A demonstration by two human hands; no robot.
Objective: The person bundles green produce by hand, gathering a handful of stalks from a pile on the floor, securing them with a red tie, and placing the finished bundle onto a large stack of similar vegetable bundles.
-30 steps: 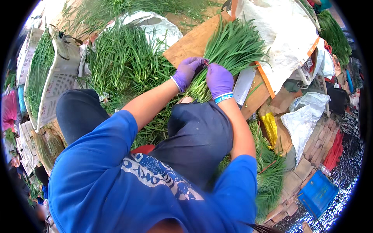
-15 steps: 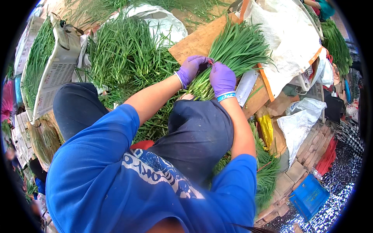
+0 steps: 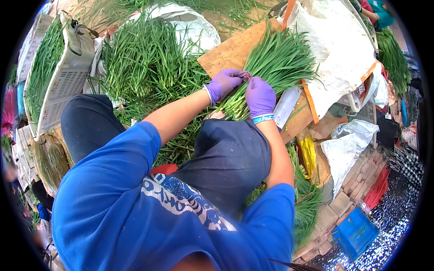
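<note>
A bundle of green garlic chives lies across a wooden board, pale cut stems toward me, leaves fanning to the far right. Over its middle, my left hand and my right hand, both in purple gloves, meet with fingertips pinched. A thin red tie shows between them at the top of the bundle; its ends are hidden by my fingers. On the board, right of my right hand, rests a broad metal blade, its handle out of sight.
Loose chives are heaped on my left, beside a tilted white crate of greens. An orange-edged white sack spreads at the far right. Tied chives lie beside my right arm, near a blue crate. Another person is at the upper right.
My hands have drawn slightly apart, the right shifting a little toward me, and more of the red tie shows between them. The bundle stays on the board.
</note>
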